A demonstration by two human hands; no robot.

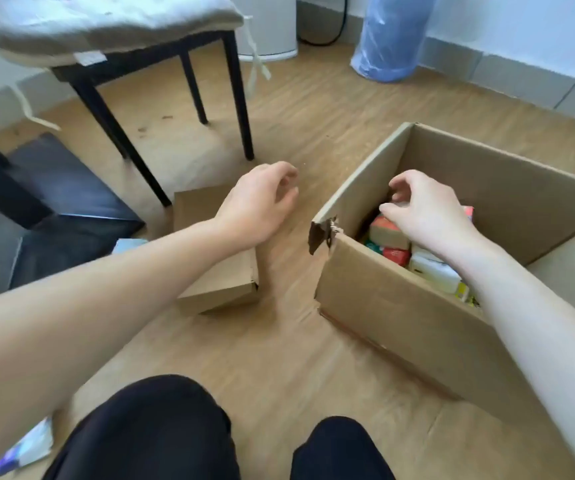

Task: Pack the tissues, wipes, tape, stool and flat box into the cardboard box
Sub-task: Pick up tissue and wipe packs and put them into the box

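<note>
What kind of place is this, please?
Probably a room in a home: wood-look floor, a cushioned chair by the wall, and a cardboard box being packed on the floor.

bright, even daylight — soft motion blur, wide-angle bending at edges.

The flat box [216,271] lay on the floor [279,358] left of the cardboard box [400,306], with packets [417,265] inside it.

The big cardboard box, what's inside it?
Inside the cardboard box lie small colourful packets, red, orange, green and white. The right hand and forearm cover part of them, and the near wall hides the bottom.
</note>
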